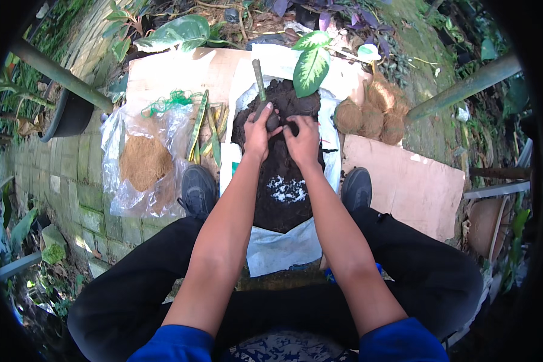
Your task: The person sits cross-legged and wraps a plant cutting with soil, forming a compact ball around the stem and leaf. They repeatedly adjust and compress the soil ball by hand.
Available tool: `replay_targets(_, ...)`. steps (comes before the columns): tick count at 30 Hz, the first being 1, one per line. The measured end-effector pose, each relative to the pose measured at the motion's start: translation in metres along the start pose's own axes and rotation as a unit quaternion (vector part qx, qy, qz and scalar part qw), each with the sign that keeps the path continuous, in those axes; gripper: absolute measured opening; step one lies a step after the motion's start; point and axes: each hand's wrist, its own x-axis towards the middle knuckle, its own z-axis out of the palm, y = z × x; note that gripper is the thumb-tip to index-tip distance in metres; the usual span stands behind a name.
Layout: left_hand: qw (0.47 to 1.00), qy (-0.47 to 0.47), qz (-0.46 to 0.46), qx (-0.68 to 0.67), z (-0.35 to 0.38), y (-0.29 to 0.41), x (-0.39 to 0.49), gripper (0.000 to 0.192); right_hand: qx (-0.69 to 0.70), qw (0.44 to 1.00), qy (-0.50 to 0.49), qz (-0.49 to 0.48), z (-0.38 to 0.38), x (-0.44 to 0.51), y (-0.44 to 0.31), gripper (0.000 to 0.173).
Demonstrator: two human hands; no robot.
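Observation:
My left hand (259,135) grips a dark, rounded lump of soil (272,121) around the foot of a cut green stem (259,81). The stem leans upright out of the lump. Beside it, my right hand (304,138) is bent with fingertips at the loose dark soil (294,99); whether it pinches any is hidden. Both hands are over the soil heap, which lies on an opened white sack (278,255). White granules, like perlite, (287,189) form a patch on the nearer soil. A variegated green leaf (311,72) overhangs the heap's far right.
Left lies a clear plastic bag (113,181) with brown fibre (145,163) and green string (172,103). Long striped leaves (199,129) lie beside it. Several fibre-wrapped balls (371,115) sit right, behind a cardboard sheet (402,181). Metal poles (63,72) slant in; my shoes (199,188) flank the sack.

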Motion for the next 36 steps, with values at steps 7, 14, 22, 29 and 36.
replay_targets(7, 0.994, -0.053, -0.029, 0.095, 0.026, 0.015, 0.036, 0.043, -0.069, 0.994, -0.005, 0.08, 0.005, 0.061, 0.024, 0.056)
replay_targets(14, 0.985, -0.098, -0.079, 0.116, 0.031, 0.02, 0.046, 0.043, -0.156, 0.98, -0.096, 0.079, 0.016, 0.08, 0.027, 0.059)
replay_targets(22, 0.989, -0.033, -0.068, 0.13, 0.0, 0.013, 0.009, 0.04, -0.093, 0.991, -0.094, 0.017, 0.017, 0.048, 0.009, 0.057)
replay_targets(29, 0.989, 0.029, -0.06, 0.13, -0.019, -0.006, -0.046, 0.04, -0.024, 0.999, -0.021, -0.016, 0.012, -0.004, -0.009, 0.035)
replay_targets(36, 0.993, 0.081, -0.045, 0.068, -0.029, -0.025, -0.097, 0.039, 0.045, 0.977, -0.11, 0.179, -0.003, -0.061, -0.027, 0.027)
